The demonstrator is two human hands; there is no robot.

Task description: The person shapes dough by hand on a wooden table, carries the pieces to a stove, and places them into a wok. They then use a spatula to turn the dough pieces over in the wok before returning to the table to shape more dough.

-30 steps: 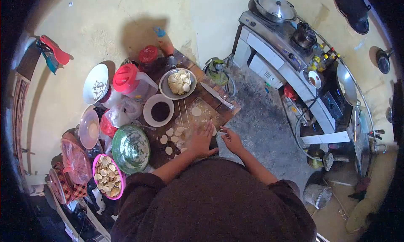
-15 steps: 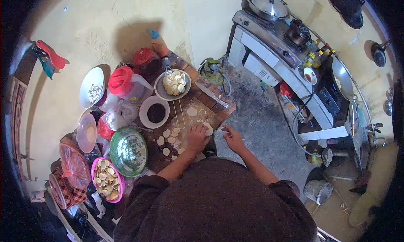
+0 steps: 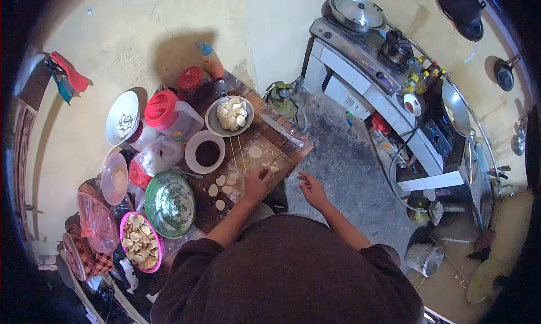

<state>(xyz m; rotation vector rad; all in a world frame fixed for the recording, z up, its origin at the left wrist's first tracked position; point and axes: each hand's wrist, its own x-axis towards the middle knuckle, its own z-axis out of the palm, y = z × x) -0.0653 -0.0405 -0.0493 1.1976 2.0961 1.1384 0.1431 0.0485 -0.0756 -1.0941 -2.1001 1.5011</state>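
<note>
The left hand (image 3: pixel 256 184) rests on the near edge of the cutting board (image 3: pixel 269 155), fingers curled down over a small piece of dough (image 3: pixel 273 169) so that I cannot tell whether it pinches it or only presses on it. The right hand (image 3: pixel 311 190) hovers off the board's right edge over the bare floor, fingers loosely spread and holding nothing. The round dough disc (image 3: pixel 255 152) lies just beyond the left hand, toward the wall, so the left hand is clearly the nearer one; being round, the disc has no long axis. More small dough pieces (image 3: pixel 221 188) sit just left of that hand (the strainer (image 3: pixel 229 115) of folded pieces stands farther back, its handle running toward the person). No brand, label or writing can be read.
</note>
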